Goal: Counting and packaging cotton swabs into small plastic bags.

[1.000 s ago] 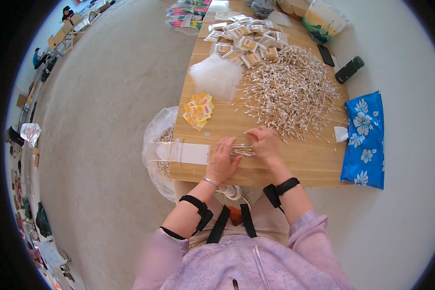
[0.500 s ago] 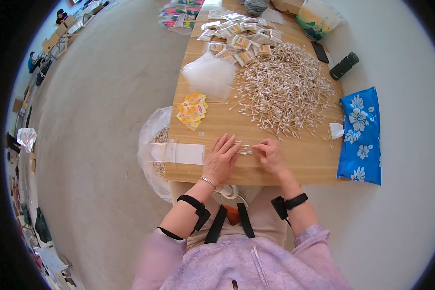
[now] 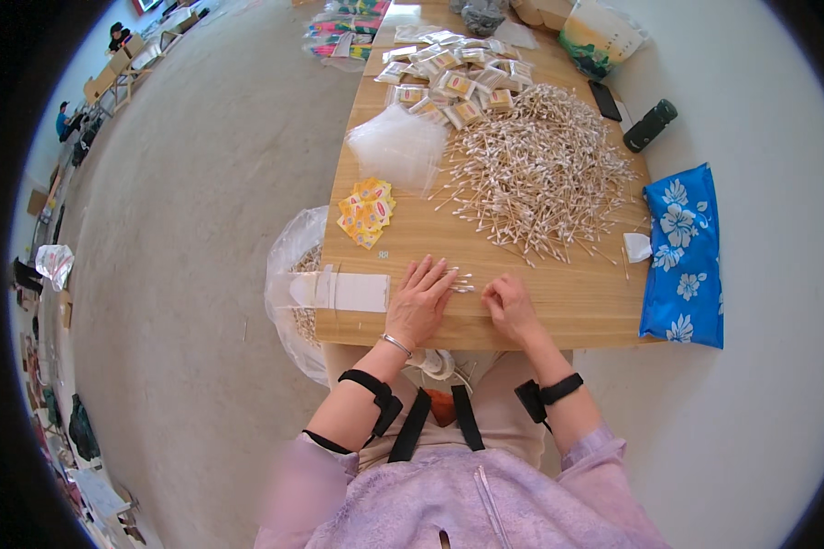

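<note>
My left hand [image 3: 419, 300] lies flat on the wooden table [image 3: 577, 306] near its front edge, fingers spread over a small bunch of cotton swabs [image 3: 462, 282] whose tips stick out to the right. My right hand [image 3: 509, 307] rests beside it with fingers curled, touching the table just right of that bunch. A large heap of loose cotton swabs [image 3: 540, 169] covers the middle of the table beyond both hands.
Yellow sachets [image 3: 366, 212] and clear plastic bags [image 3: 398, 145] lie left of the heap. Filled packets [image 3: 449, 78] sit farther back. A plastic sack [image 3: 295, 274] hangs at the table's left edge. A blue flowered cloth [image 3: 682, 252] lies on the right, near a dark bottle [image 3: 650, 125].
Both hands have slid toward the table's front edge. My left hand has flattened over the small bunch of swabs, and my right hand has drawn slightly apart from it.
</note>
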`<state>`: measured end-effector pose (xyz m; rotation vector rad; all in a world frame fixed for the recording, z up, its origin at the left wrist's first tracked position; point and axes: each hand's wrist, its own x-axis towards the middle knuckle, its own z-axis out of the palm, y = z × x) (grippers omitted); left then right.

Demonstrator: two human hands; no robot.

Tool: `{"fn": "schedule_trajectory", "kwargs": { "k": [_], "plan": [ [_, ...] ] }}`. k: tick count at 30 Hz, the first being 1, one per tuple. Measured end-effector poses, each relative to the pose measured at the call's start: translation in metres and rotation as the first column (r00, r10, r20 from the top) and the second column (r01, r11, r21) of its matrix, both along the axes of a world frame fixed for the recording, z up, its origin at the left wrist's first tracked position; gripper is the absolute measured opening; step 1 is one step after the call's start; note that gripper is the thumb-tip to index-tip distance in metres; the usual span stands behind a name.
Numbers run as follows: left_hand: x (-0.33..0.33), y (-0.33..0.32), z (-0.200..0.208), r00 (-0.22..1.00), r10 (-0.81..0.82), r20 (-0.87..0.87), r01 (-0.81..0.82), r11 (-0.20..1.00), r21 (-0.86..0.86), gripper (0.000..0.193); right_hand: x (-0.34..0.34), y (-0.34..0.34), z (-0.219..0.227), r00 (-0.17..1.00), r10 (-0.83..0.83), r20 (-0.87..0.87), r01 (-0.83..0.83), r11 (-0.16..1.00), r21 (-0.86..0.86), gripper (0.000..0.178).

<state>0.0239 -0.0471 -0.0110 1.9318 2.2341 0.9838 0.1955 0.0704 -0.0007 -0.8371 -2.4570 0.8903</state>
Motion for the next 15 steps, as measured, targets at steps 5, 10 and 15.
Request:
{"fn": "schedule_trajectory", "kwargs": {
  "k": [5,10,15],
  "plan": [
    [0.002,-0.001,0.005,0.999,0.011,0.043,-0.01,1.0,-0.023,0.032,0.009,-0.02,0.016,0.999,0.014,0.038,-0.009,0.992,-0.126,0.006],
    [0.002,-0.001,0.006,1.0,0.012,0.014,-0.012,1.0,-0.001,0.035,-0.011,-0.002,0.011,0.995,-0.096,-0.003,0.094,0.98,-0.175,0.009],
    [-0.002,-0.004,0.001,0.997,-0.043,-0.066,0.038,0.997,-0.071,0.04,-0.024,-0.003,0.01,0.986,-0.084,0.143,0.085,0.996,-0.006,0.008]
  ]
}}
